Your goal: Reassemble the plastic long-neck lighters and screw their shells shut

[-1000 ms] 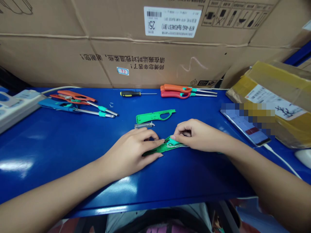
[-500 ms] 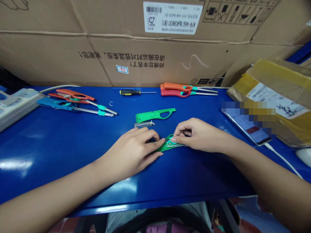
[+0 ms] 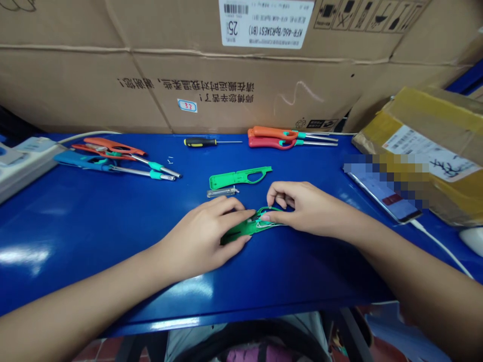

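Observation:
A green lighter shell half (image 3: pixel 241 231) lies on the blue table with its hollow side up. My left hand (image 3: pixel 211 229) grips its left part, thumb and fingers on opposite edges. The fingers of my right hand (image 3: pixel 298 206) are curled over its right end, with the thumb on a small teal trigger piece (image 3: pixel 258 218). Thin white wires (image 3: pixel 269 225) run along the shell under that thumb. Beyond my hands lies the other green shell half (image 3: pixel 237 178), with a clear fuel tank (image 3: pixel 221 192) just in front of it.
A yellow-black screwdriver (image 3: pixel 202 143) and orange and red lighters (image 3: pixel 271 141) lie along the back. Blue and orange lighters (image 3: pixel 85 161) rest at left near a power strip (image 3: pixel 30 161). A phone (image 3: pixel 385 196) leans against a taped box (image 3: pixel 422 141) at right. A large carton (image 3: pixel 211 70) stands behind.
My left fingers have spread a little wider, showing more of the green shell. My right thumb has shifted slightly left on the teal piece, and the index finger has lifted a little.

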Action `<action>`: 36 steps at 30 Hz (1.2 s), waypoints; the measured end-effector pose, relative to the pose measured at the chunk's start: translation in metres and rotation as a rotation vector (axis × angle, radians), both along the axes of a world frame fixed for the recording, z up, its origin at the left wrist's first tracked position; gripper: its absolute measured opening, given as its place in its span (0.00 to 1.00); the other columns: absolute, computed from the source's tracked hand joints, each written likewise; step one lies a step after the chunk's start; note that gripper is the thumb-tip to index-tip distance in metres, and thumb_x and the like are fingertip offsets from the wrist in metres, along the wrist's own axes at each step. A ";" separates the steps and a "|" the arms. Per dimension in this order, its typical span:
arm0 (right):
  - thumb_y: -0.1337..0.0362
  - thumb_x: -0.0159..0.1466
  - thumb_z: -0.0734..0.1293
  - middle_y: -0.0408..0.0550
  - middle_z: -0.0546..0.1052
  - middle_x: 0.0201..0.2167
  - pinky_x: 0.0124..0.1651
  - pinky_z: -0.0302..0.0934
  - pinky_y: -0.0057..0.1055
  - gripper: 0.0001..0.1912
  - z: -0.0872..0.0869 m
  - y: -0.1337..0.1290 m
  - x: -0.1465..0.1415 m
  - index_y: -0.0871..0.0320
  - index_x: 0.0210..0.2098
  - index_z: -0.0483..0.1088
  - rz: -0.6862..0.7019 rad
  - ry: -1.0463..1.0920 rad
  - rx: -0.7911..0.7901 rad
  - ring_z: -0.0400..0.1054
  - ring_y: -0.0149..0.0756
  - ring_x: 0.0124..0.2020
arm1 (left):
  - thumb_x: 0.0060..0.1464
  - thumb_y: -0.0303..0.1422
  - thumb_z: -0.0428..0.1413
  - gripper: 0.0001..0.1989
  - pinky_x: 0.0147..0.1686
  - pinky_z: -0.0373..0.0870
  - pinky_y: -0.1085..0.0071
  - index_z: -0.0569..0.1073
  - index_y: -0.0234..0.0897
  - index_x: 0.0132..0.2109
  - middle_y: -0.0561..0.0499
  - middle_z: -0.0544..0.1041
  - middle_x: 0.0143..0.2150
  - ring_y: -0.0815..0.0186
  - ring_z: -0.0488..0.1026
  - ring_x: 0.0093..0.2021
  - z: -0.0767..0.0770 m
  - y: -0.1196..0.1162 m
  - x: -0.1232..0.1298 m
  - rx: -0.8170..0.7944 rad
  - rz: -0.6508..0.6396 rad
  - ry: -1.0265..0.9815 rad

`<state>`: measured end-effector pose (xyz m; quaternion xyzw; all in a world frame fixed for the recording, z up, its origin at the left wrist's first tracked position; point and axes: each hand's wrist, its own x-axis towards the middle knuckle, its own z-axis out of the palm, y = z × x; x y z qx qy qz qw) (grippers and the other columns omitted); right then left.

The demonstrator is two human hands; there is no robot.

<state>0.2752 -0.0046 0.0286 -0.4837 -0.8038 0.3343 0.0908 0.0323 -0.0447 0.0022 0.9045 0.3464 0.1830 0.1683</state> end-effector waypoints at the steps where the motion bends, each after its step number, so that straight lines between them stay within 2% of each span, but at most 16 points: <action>1: 0.54 0.60 0.71 0.41 0.70 0.30 0.33 0.55 0.30 0.13 0.001 0.001 0.002 0.55 0.37 0.70 0.017 0.019 0.019 0.61 0.31 0.30 | 0.63 0.33 0.56 0.19 0.48 0.73 0.62 0.72 0.36 0.60 0.45 0.74 0.49 0.60 0.73 0.47 0.000 0.000 0.000 -0.034 0.007 -0.022; 4: 0.52 0.61 0.71 0.46 0.74 0.39 0.41 0.59 0.32 0.18 0.005 0.002 0.009 0.55 0.44 0.71 0.091 0.076 0.009 0.66 0.36 0.39 | 0.62 0.32 0.56 0.18 0.49 0.73 0.61 0.73 0.38 0.58 0.45 0.74 0.48 0.60 0.73 0.48 0.000 0.000 0.000 -0.077 0.025 -0.057; 6: 0.52 0.61 0.71 0.48 0.76 0.41 0.44 0.60 0.34 0.18 0.007 0.003 0.012 0.55 0.45 0.73 0.136 0.068 -0.023 0.66 0.38 0.41 | 0.61 0.31 0.57 0.18 0.50 0.73 0.61 0.74 0.39 0.57 0.46 0.74 0.48 0.60 0.73 0.49 0.001 0.000 0.000 -0.083 0.032 -0.072; 12: 0.58 0.62 0.70 0.45 0.77 0.36 0.39 0.57 0.32 0.09 0.003 0.002 0.005 0.56 0.38 0.75 0.172 0.039 -0.046 0.65 0.35 0.36 | 0.60 0.28 0.56 0.16 0.51 0.72 0.62 0.74 0.39 0.54 0.46 0.75 0.47 0.61 0.73 0.49 0.003 0.001 0.002 -0.123 0.045 -0.129; 19: 0.61 0.63 0.69 0.41 0.74 0.30 0.35 0.55 0.29 0.05 0.000 -0.003 -0.003 0.57 0.35 0.73 0.165 0.082 -0.022 0.64 0.32 0.32 | 0.64 0.34 0.56 0.11 0.47 0.72 0.64 0.76 0.36 0.51 0.47 0.78 0.45 0.62 0.75 0.46 -0.003 0.001 0.005 -0.127 0.089 -0.169; 26: 0.63 0.64 0.69 0.42 0.75 0.32 0.36 0.55 0.29 0.05 0.000 -0.005 -0.005 0.57 0.37 0.74 0.234 0.105 0.064 0.65 0.32 0.33 | 0.65 0.33 0.57 0.08 0.47 0.70 0.66 0.77 0.36 0.47 0.49 0.79 0.43 0.64 0.75 0.45 -0.006 0.005 0.002 -0.148 0.082 -0.187; 30: 0.63 0.66 0.68 0.44 0.77 0.36 0.40 0.57 0.29 0.05 0.001 -0.006 -0.006 0.57 0.39 0.75 0.272 0.158 0.052 0.68 0.32 0.36 | 0.64 0.33 0.58 0.06 0.43 0.69 0.68 0.77 0.37 0.46 0.51 0.78 0.40 0.66 0.74 0.41 -0.004 0.004 0.004 -0.167 0.087 -0.202; 36: 0.67 0.65 0.68 0.43 0.77 0.35 0.40 0.58 0.29 0.03 0.001 -0.006 -0.007 0.58 0.38 0.74 0.272 0.146 0.034 0.68 0.32 0.37 | 0.63 0.33 0.59 0.05 0.39 0.67 0.71 0.78 0.37 0.44 0.53 0.77 0.37 0.68 0.72 0.38 -0.001 0.003 0.006 -0.207 0.094 -0.227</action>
